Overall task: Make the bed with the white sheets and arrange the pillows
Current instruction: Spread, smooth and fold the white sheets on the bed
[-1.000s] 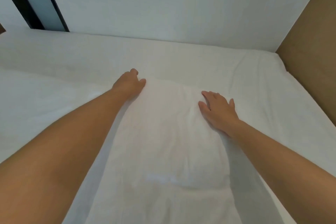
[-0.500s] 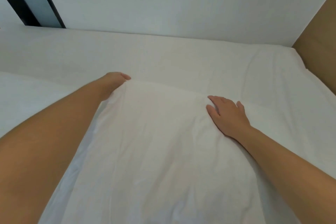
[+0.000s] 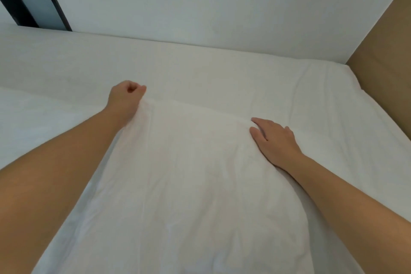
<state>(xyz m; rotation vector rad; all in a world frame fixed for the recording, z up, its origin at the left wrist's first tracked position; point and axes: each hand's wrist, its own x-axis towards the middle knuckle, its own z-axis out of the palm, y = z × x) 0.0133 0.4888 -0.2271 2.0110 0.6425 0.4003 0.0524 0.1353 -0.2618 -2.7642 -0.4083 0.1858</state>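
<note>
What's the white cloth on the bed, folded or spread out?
Spread out: the white cloth lies over the bed, left hand gripping its corner, right hand flat on it.

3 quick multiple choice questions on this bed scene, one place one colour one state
1. On which side of the bed does the tan panel stand? A left B right C none, it lies on top
2. What colour is the pillow? A white B blue C red
3. How is the right hand? A a fist B flat on the pillow C off the bed
Key: 1 B, it rises along the bed's right edge; 2 A, it is plain white; 3 B, straight fingers rest on the pillow.
</note>
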